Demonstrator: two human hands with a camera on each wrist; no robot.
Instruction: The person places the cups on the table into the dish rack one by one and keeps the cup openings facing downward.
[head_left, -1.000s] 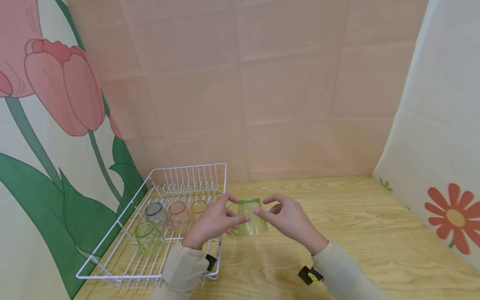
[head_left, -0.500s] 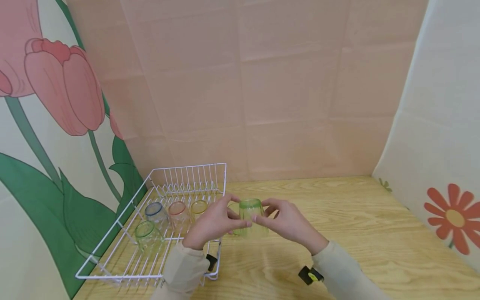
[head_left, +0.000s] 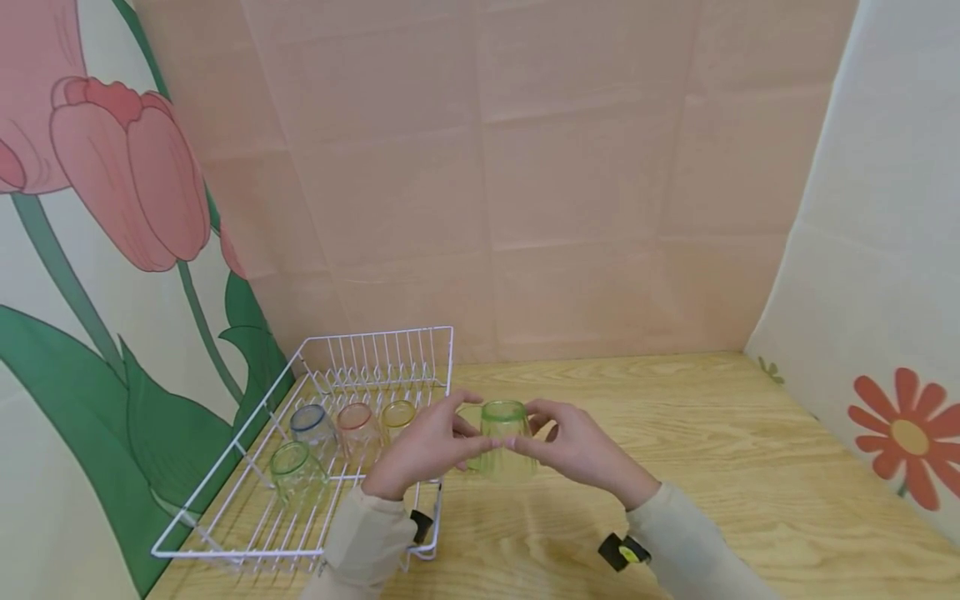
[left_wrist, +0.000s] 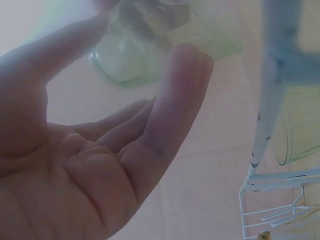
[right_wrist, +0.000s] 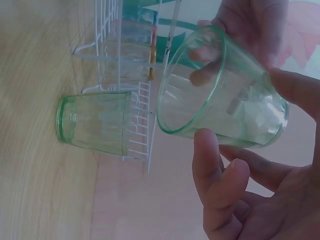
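Observation:
Between both hands a clear green drinking glass [head_left: 504, 423] is held upside down above the table, its wide rim facing down in the right wrist view. My left hand [head_left: 423, 446] grips its left side with thumb and fingers. On the other side, my right hand [head_left: 581, 446] holds it the same way, and the two thumb tips meet in front. A second green glass [right_wrist: 95, 122] stands upright on the table, lower than the held one. In the head view it is mostly hidden behind the left fingers and the held glass.
A white wire dish rack [head_left: 240, 553] stands on the left of the wooden table [head_left: 720, 467]. Upside down in it are blue-rimmed [head_left: 313, 433], pink [head_left: 358, 433], yellow [head_left: 396, 417] and green [head_left: 296, 471] glasses. Printed cloths surround the table.
The held glass has turned in the fingers and come down very slightly. My right fingers, earlier partly off the glass, have closed onto it. The rack's glasses have not moved.

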